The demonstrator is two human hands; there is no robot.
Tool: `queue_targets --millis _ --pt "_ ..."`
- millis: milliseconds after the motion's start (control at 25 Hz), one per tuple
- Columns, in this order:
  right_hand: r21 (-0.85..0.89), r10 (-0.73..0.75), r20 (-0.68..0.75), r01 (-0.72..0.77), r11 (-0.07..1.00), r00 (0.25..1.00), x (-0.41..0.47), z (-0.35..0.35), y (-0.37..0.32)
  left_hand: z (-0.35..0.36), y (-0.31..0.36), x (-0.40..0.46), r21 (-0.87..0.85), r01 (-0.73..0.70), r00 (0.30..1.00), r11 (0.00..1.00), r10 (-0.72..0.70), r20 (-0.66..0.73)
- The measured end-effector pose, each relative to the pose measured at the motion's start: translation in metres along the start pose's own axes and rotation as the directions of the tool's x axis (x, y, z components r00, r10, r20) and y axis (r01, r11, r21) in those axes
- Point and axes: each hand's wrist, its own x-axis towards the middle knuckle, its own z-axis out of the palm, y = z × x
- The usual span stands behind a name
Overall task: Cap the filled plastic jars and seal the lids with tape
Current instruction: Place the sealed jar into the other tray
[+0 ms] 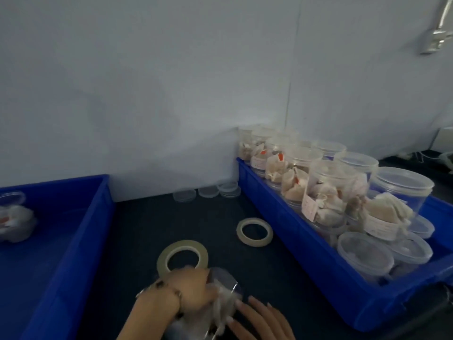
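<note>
My left hand point(190, 288) wraps clear jar point(215, 307) lying on dark table point(282, 278), bottom centre, fingers curled over its top. My right hand point(259, 320) flat against jar's near side, fingers straight, slightly spread. Thick tape roll point(182, 257) just beyond left hand; thinner roll point(255, 231) farther right (both flat). Loose lids point(208, 191) by wall. Right blue bin point(306, 244) packed with filled jars point(328, 192); left blue bin point(73, 241) holds one jar point(14, 217).

A metal fixture point(437, 33) hangs on the pale wall point(147, 82).
</note>
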Motion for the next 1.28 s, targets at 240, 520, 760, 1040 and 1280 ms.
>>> queue_targets --millis 240,520,760,1040,1280 --pt "-0.296 -0.14 0.198 0.196 0.935 0.97 0.046 0.02 -0.026 0.027 -0.034 -0.024 -0.311 0.167 0.97 0.936 -0.212 -0.118" --pt "0.341 0.431 -0.296 -0.327 0.881 0.852 0.056 -0.094 -0.017 -0.063 0.077 -0.055 -0.539 -0.461 0.868 0.705 0.233 -0.438" --pt "0.413 0.574 -0.695 -0.413 0.812 0.433 0.026 -0.147 0.048 -0.059 0.207 -0.017 -0.04 -0.743 0.58 0.668 0.613 -0.536" --pt "0.513 0.749 -0.512 -0.55 0.659 0.42 0.015 -0.123 0.109 -0.018 0.22 0.045 0.322 -0.535 0.581 0.781 0.617 -0.53" --pt "0.432 0.656 -0.633 -0.516 0.739 0.41 0.025 -0.115 0.109 -0.01 0.223 0.056 0.145 -0.559 0.591 0.817 0.514 -0.622"
